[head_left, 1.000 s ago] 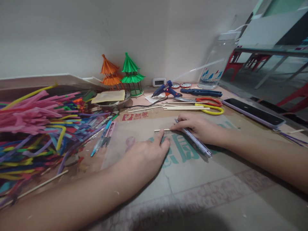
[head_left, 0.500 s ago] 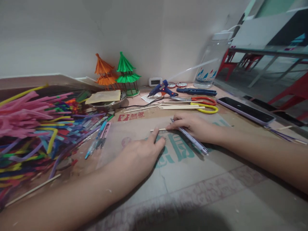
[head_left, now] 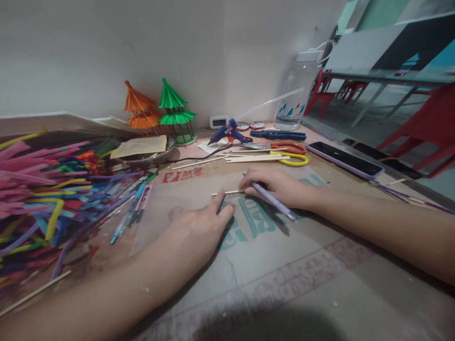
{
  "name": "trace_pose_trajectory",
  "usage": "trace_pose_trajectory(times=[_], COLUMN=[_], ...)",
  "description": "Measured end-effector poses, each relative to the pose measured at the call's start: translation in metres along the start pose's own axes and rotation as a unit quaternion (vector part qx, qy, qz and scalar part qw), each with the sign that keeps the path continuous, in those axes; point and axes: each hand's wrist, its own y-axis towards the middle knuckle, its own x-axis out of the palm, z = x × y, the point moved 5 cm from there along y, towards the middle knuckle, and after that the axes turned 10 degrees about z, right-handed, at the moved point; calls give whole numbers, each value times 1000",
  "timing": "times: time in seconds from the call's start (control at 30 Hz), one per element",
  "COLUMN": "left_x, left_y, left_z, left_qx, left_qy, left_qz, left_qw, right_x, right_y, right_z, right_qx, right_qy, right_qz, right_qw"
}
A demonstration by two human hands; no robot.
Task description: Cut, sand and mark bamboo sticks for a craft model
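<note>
A short thin wooden stick [head_left: 226, 192] lies flat on the plastic-covered cardboard [head_left: 284, 265]. My left hand [head_left: 199, 225] rests on that surface, its index fingertip touching the stick and its thumb held apart. Close on the right, my right hand [head_left: 268, 187] has its fingers closed around a light purple pen [head_left: 275, 201], tilted with its rear end toward me. The fingertips of that hand are at the stick's right end, which they partly hide. Small dark marks show along the stick's lower edge, too fine to make out.
Colourful pipe cleaners [head_left: 42, 203] heap at left beside pens [head_left: 130, 208]. Behind are orange [head_left: 142, 106] and green [head_left: 177, 106] pagoda models, a glue gun [head_left: 229, 132], loose sticks [head_left: 258, 158], scissors [head_left: 291, 154], a phone [head_left: 344, 160] and a water bottle [head_left: 293, 94].
The view has turned slightly right, so everything appears shifted left. The pen in my right hand has tipped, its rear end looking raised off the surface. My left finger stays on the stick.
</note>
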Motion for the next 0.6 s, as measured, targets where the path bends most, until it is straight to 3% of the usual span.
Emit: trace_pose_trajectory(times=[0.1,0.37,0.6], left_x=[-5,-8,-7], left_y=[0,1,1], left_z=[2,5,5], left_qx=[12,12,13], left_qy=[20,-2,6], left_qz=[6,8,22], left_qw=[1000,1000,1000], right_x=[1,2,1], right_y=[-1,-1,-1], right_z=[2,9,6], right_qx=[5,-4,-3], right_qy=[-5,18,0], right_qz=[22,-17,-15], right_qw=[1000,1000,1000])
